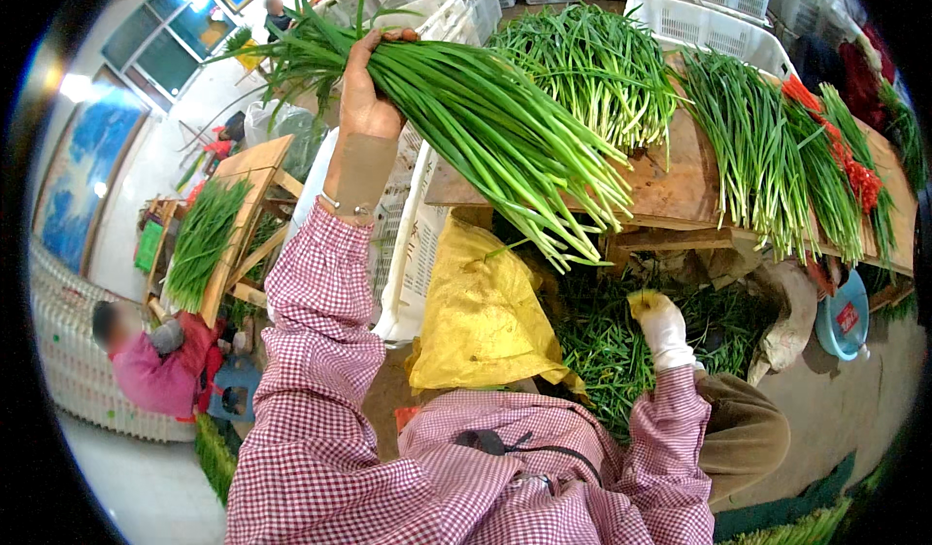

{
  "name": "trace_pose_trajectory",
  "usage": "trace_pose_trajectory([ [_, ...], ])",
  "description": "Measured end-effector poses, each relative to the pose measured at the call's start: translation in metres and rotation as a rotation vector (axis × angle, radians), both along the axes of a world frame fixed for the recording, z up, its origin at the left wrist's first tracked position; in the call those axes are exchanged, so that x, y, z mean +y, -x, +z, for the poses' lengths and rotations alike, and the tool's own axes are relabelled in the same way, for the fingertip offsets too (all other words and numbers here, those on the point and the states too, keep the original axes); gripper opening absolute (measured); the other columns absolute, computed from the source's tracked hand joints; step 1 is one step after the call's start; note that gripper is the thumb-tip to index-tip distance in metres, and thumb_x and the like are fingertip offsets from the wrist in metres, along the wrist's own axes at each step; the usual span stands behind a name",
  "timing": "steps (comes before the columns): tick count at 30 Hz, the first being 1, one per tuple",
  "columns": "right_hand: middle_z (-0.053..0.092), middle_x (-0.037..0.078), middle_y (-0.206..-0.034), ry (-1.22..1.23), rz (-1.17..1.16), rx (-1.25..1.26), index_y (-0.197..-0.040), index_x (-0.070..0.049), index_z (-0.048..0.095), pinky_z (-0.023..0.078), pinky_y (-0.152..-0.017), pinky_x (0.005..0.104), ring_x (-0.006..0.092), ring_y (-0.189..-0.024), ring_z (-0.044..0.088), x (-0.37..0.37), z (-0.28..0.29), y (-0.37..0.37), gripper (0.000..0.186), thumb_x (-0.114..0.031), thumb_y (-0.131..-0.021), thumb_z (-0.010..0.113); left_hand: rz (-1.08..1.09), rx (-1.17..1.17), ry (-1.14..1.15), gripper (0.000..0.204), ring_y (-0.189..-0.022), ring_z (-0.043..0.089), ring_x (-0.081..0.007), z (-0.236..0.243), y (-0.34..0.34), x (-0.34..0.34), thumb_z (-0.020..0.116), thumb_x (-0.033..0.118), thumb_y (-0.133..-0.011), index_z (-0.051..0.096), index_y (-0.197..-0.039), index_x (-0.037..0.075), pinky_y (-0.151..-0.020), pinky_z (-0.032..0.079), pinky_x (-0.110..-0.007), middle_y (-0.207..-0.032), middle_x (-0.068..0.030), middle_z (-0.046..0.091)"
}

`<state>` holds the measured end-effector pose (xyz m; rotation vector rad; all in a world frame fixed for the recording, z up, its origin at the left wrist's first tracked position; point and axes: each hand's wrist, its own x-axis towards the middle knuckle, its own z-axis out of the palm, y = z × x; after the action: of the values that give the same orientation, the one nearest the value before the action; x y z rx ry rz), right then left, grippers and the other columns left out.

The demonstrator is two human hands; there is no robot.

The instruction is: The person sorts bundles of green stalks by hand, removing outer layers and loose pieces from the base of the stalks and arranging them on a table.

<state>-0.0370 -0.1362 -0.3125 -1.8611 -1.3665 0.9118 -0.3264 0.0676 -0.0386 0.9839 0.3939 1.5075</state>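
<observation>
My bare left hand [367,108] is raised at the upper left, its fingers wrapped round a big bunch of garlic chives [495,132]. The green tips point up and left; the pale cut ends hang to the right in front of a wooden board [675,191]. Lower down, my right hand [658,324] wears a white glove with yellowish fingers. Those fingers look curled in; whatever may be inside them is hidden. It hovers over a heap of loose green leaves [602,346]. One pile of chives [587,84] lies on the board, with another row [752,152] to its right.
Red ties [861,184] lie over the chives at right. A yellow sack [485,302] stands before me beside a white crate [413,225]. A blue basin [842,317] is at right. At far left, a person in pink [160,380] sits near a slanted wooden stand [254,162].
</observation>
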Motion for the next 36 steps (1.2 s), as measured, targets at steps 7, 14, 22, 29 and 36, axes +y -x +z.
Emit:
trace_pose_trajectory([
  [7,0.053,0.007,-0.111,-0.362,0.389,1.207,-0.115,0.001,0.047,0.040,-0.081,0.0250,0.0135,-0.097,0.050,0.029,0.077,0.048,0.040,-0.026,-0.085,0.049,-0.002,0.003,0.076,0.014,-0.078,0.054,-0.0229,-0.003,-0.008,-0.006,0.049,0.016,-0.080,0.052,-0.079,0.002,-0.076,0.045,-0.035,-0.083,-0.0120,0.057],
  [14,0.060,0.005,-0.088,-0.528,-0.169,0.647,-0.101,-0.001,0.058,0.043,-0.065,0.0181,0.0073,-0.074,0.054,0.001,0.120,0.035,0.021,-0.012,-0.084,0.054,-0.081,0.001,-0.076,0.016,-0.083,0.054,-0.0226,0.009,0.004,-0.007,0.052,0.015,-0.079,0.054,-0.082,0.000,-0.079,0.045,-0.034,-0.085,-0.0115,0.058],
  [22,0.062,0.007,-0.079,-0.875,0.013,-0.200,-0.089,-0.013,0.061,0.047,-0.059,0.0290,0.0212,-0.065,0.060,0.036,0.175,0.065,0.019,-0.019,-0.071,0.064,-0.190,-0.032,-0.034,0.014,-0.078,0.056,-0.0207,0.012,-0.042,-0.022,0.054,0.017,-0.080,0.054,-0.080,0.003,-0.076,0.046,-0.032,-0.085,-0.0118,0.059],
  [29,0.057,-0.001,-0.065,-0.355,0.128,0.637,-0.086,-0.002,0.059,0.038,-0.050,0.0183,0.0037,-0.053,0.046,0.014,0.179,0.049,0.015,-0.015,-0.079,0.058,-0.184,0.062,-0.051,0.015,-0.079,0.056,-0.0207,0.017,-0.033,-0.015,0.055,0.016,-0.078,0.053,-0.079,0.002,-0.075,0.046,-0.031,-0.083,-0.0118,0.059],
  [36,0.056,0.001,-0.067,-0.432,0.067,0.736,-0.088,-0.002,0.054,0.037,-0.052,0.0182,0.0059,-0.054,0.044,-0.002,0.147,0.035,0.019,-0.020,-0.082,0.055,-0.145,0.025,0.061,0.015,-0.076,0.056,-0.0222,0.002,-0.031,-0.002,0.056,0.017,-0.077,0.053,-0.076,0.003,-0.072,0.048,-0.034,-0.080,-0.0126,0.059],
])
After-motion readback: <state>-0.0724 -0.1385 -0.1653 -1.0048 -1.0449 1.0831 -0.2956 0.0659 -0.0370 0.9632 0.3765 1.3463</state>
